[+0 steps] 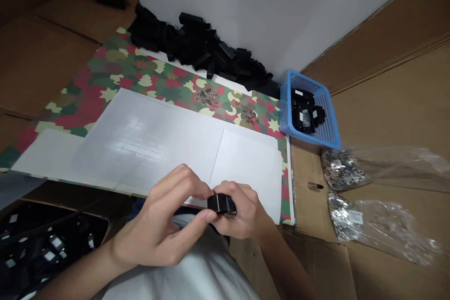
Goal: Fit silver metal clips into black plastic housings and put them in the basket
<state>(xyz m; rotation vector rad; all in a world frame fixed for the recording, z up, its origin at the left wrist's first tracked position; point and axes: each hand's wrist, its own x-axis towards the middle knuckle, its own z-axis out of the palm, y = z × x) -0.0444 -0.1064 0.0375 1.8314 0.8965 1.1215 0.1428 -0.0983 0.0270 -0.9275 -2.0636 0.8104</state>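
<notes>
A small black plastic part (221, 203) with ridges at its right end is held between both hands, just over the front edge of the white sheet (168, 136). My right hand (241, 211) wraps its fingers round the ridged end. The thumb and forefinger of my left hand (172, 215) pinch the other end. Two little heaps of small metal pieces, one on the left (208, 97) and one on the right (249, 113), lie beyond the sheet on the patterned covering (161, 77).
Black parts (197, 44) are piled along the wall. On the right stands a blue basket (311, 138) with black parts, near two plastic bags of metal pieces (342, 168) (342, 218). A box of labelled black parts (45, 239) is at lower left.
</notes>
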